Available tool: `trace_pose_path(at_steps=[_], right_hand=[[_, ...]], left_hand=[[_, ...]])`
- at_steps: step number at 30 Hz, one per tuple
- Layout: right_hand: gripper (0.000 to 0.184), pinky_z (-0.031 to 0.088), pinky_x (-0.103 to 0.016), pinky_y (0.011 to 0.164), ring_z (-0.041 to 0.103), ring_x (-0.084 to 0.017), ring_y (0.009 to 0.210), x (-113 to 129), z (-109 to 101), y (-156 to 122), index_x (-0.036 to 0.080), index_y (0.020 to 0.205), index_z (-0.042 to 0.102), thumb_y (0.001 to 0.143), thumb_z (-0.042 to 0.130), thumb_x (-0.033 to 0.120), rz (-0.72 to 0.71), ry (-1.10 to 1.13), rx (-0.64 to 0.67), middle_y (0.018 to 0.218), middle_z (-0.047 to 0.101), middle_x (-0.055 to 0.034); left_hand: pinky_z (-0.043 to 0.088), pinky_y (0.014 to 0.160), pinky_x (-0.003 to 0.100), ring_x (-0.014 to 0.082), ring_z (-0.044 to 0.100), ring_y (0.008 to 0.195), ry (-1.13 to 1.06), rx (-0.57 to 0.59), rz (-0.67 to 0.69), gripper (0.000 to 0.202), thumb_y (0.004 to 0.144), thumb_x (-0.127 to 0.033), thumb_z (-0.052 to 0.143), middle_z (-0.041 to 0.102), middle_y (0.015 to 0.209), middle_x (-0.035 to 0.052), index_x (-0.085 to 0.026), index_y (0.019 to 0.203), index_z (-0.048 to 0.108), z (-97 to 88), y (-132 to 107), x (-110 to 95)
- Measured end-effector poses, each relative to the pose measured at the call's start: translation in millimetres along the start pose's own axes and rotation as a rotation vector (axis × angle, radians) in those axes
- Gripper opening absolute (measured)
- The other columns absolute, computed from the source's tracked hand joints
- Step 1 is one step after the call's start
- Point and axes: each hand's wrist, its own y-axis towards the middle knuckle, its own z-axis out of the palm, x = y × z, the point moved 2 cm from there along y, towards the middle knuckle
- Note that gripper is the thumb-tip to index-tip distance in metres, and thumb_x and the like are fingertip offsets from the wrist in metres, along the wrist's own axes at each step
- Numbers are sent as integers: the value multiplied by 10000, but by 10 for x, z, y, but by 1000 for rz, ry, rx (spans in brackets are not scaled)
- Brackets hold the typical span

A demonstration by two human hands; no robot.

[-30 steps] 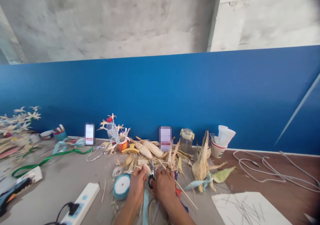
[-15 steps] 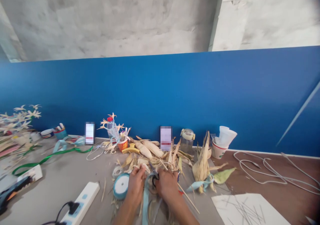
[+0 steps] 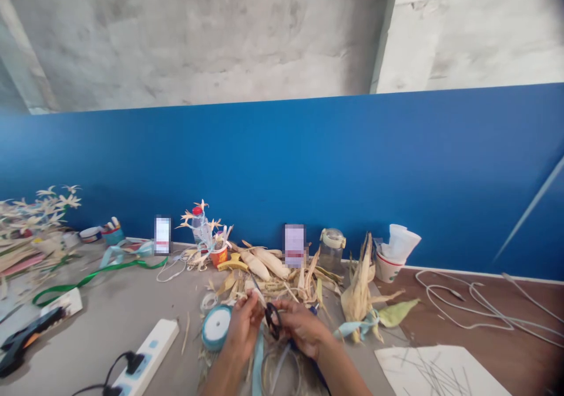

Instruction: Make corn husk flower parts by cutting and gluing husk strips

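My right hand (image 3: 304, 328) has its fingers closed around the black handles of a pair of scissors (image 3: 273, 322). The blades point up and to the left, toward my other hand. My left hand (image 3: 240, 325) is pinched on a small pale piece of corn husk (image 3: 252, 294), partly hidden by the fingers. A strip of light blue ribbon (image 3: 257, 363) hangs down between my wrists. Left of my left hand lies a spool of blue ribbon (image 3: 217, 326). Just beyond both hands is a heap of dry corn husks (image 3: 264, 262).
A white power strip (image 3: 152, 355) and a black glue gun (image 3: 33, 334) lie at left. Two phones stand upright near the blue partition (image 3: 282, 161). A tied husk bundle (image 3: 359, 290), paper cup (image 3: 388, 267), jar (image 3: 330, 249) and white sheet with thin wires (image 3: 434, 372) are at right.
My right hand has turned and its fingers have opened out somewhat around the scissors, showing more of the black handles. The blades have shifted left, closer to my left hand.
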Motion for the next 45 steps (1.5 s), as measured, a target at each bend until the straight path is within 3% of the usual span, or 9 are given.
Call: trace_pose_path(at_steps=[5,9,12,15,18,22,29,45], right_hand=[[327,221,-172,452,376,-52,409,-108,169,-19,170,831,658,505,650,141,32,32,59,506,565,78],[345,227,-181,469,405,-65,441,-40,196,-69,181,845,617,504,617,127,-7,-7,26,543,595,65],[344,252,-193,485,436,-85,456,37,191,-103,200,874,592,533,590,157,-35,-30,6,550,603,61],[256,280,-209,499,425,-98,461,84,161,-121,206,814,595,559,575,193,-112,-126,-47,505,539,75],[232,297,-212,500,425,-102,484,37,124,-148,194,809,610,580,583,220,-174,-255,-48,522,504,75],[306,352,-223,547,497,-129,581,-123,67,-231,168,917,628,621,563,214,-229,-451,-49,620,545,41],[305,391,-243,613,528,-161,654,-226,55,-346,178,972,644,695,529,232,-272,-704,-108,688,580,6],[305,446,-241,669,623,-184,735,-304,49,-357,179,980,654,710,514,190,-282,-752,-113,794,685,-34]], left_hand=[[347,427,189,44,405,382,-8,-17,-16,419,430,-283,886,427,414,-101,-164,535,498,-8,15,24],[292,382,186,37,338,348,20,9,-31,434,452,-305,882,366,385,-114,-172,520,475,-1,6,23],[352,421,203,48,370,370,-3,3,-31,431,458,-296,884,394,405,-109,-178,533,476,-20,14,9],[414,497,224,52,409,395,-23,-57,-12,422,434,-266,889,434,437,-107,-179,564,497,-52,39,-9],[407,489,223,37,348,366,-1,-77,-10,435,422,-287,888,391,416,-126,-181,581,498,-59,55,-11],[387,475,222,29,299,362,-15,-45,-13,475,421,-301,888,375,404,-134,-188,557,447,-40,51,3],[381,484,223,48,380,399,-35,-72,-15,430,442,-257,867,442,449,-117,-194,590,469,-60,65,28],[355,476,205,54,427,419,44,-79,1,432,428,-310,873,478,467,-102,-184,600,497,-87,74,110]])
